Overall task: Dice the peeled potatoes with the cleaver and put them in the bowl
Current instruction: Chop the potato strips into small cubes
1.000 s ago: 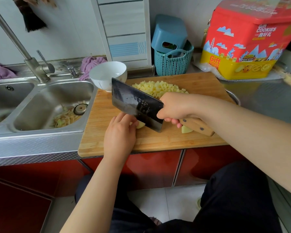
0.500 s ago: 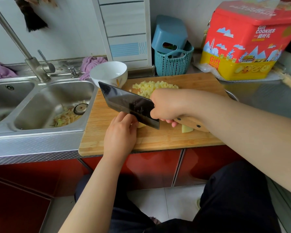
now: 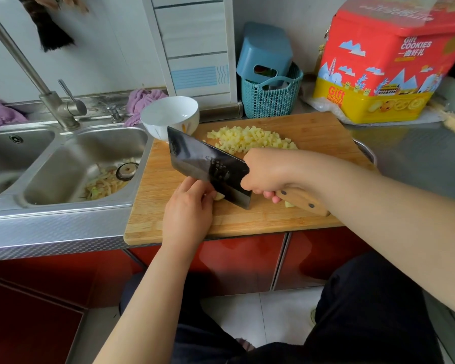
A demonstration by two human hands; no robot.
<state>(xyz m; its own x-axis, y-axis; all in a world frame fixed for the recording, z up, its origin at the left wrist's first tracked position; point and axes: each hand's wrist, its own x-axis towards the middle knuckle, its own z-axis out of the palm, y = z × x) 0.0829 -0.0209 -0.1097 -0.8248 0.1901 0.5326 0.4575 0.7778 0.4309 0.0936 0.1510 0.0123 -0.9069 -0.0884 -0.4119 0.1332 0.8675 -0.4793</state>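
Right hand wrapped around the wooden handle of the cleaver, fingers curled under the grip just behind the blade; left hand curled over a small remaining potato piece, fingertips beside the blade's flat. Blade angled down with its lower corner at the cutting board, edge close to the pale piece peeking out between hand and steel. Diced potato heaped at the far middle of the board, not yet in the white bowl, placed at the board's far-left corner, apparently empty. One more pale offcut just visible under the handle.

Handling, judged: raw peeled potato firm and dense but wet with starch, likely slippery and prone to roll; best pinned flat-side down, fingertips tucked back from the edge. Cubes light and loose, easily scattered; likely best scooped on the broad blade. Cleaver heavy-bladed, best held close to the blade as here.

Surroundings: bamboo board lying on a steel counter beside a double sink holding peelings; tap, purple cloths, teal basket and red-and-yellow cookie tin along the back wall; red cabinet fronts below.
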